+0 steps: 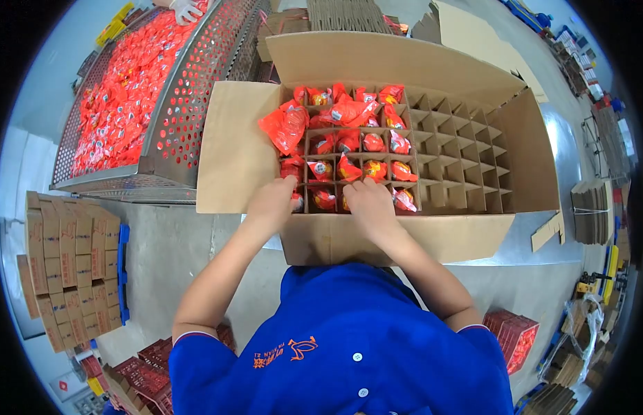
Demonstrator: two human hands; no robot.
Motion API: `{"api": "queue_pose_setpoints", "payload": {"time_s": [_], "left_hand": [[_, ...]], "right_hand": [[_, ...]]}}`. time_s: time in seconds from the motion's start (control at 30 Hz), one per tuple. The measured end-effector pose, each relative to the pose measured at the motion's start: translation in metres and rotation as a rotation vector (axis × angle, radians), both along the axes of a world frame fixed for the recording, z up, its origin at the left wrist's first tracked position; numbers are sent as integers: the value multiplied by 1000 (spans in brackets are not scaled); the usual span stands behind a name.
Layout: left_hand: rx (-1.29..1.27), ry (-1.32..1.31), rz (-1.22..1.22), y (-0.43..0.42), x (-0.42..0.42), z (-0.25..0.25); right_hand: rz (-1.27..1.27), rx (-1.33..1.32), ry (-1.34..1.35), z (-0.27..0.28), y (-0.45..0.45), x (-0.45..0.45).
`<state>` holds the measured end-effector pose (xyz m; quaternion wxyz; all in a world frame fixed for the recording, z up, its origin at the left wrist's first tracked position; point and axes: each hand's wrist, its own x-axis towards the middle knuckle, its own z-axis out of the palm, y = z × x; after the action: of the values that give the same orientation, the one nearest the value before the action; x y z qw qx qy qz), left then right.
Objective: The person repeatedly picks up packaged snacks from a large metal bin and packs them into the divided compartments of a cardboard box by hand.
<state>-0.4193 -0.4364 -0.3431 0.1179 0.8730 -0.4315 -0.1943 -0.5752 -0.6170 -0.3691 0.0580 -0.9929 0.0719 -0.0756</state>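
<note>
An open cardboard box (397, 238) stands before me, split by a cardboard divider grid (460, 169). Red plastic-wrapped round packets (321, 169) fill the cells on its left side. My left hand (268, 203) is over the near left corner, fingers curled down onto a red packet in the leftmost column; the fingertips are partly hidden. Over the front row is my right hand (372, 206), its bent fingers closed on a red packet in a middle cell, mostly covered by the hand. A loose red packet (285, 128) leans over the left edge, and another (349, 111) lies across the back cells.
At the upper left, a perforated metal bin (172, 131) holds many red packets, with another person's gloved hand (186, 10) at its far end. Stacked cartons (72, 270) stand on the left. Red crates (508, 339) sit on the floor. The box rests on a metal table (543, 242).
</note>
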Motion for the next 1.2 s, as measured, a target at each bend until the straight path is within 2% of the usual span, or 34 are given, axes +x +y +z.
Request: {"api": "queue_pose_setpoints", "payload": {"time_s": [0.13, 0.2, 0.23, 0.3, 0.33, 0.4, 0.43, 0.47, 0.53, 0.6, 0.7, 0.73, 0.8, 0.83, 0.9, 0.93, 1.0, 1.03, 1.07, 1.17, 1.2], "left_hand": [[27, -5, 61, -10, -9, 4], [-48, -49, 70, -7, -9, -9], [-59, -58, 71, -8, -4, -6], [-103, 110, 118, -6, 8, 3], [-105, 106, 112, -12, 13, 8], [-402, -95, 104, -38, 31, 21], [-381, -202, 62, -53, 44, 19], [-397, -203, 30, -67, 51, 21], [-143, -381, 183, -96, 59, 26], [80, -416, 158, -107, 87, -1], [34, -379, 114, -107, 90, 10], [34, -378, 95, -100, 103, -3], [-189, -282, 92, -94, 138, -35], [-188, -280, 86, -98, 144, -35], [-580, 351, 151, -104, 146, -30], [-573, 353, 155, -116, 129, -15], [-870, 646, 107, -171, 70, 30], [-894, 700, 69, -198, 52, 33], [-919, 752, 33, -225, 34, 33], [-1083, 568, 96, -322, 2, -28], [-1103, 523, 129, -337, -2, -45]], "right_hand": [[-13, -19, 8, -3, -5, 16], [74, 108, 127, 14, -10, 18], [0, 213, 147, 45, -12, 24], [-79, 165, -154, 56, -40, 50], [-123, 157, -299, 65, -55, 65], [-59, 85, -357, 63, -74, 104], [-91, 62, -262, 56, -75, 120], [-134, 36, -167, 46, -74, 134], [-243, -8, -61, 31, -73, 139], [-239, -4, -128, 16, -87, 137], [-183, 175, -148, 22, -102, 123], [-201, 177, -147, 27, -112, 113], [-214, 321, -354, 37, -143, 83], [-323, 542, -435, 50, -160, 66], [-470, 941, -618, 49, -209, 36], [-507, 1119, -720, 33, -240, 27], [-555, 902, -857, 1, -287, 20], [-565, 1022, -904, -3, -292, 21], [-554, 1027, -907, -9, -294, 24], [-598, 567, -903, -18, -283, 31], [-585, 540, -832, -22, -283, 29]]}}
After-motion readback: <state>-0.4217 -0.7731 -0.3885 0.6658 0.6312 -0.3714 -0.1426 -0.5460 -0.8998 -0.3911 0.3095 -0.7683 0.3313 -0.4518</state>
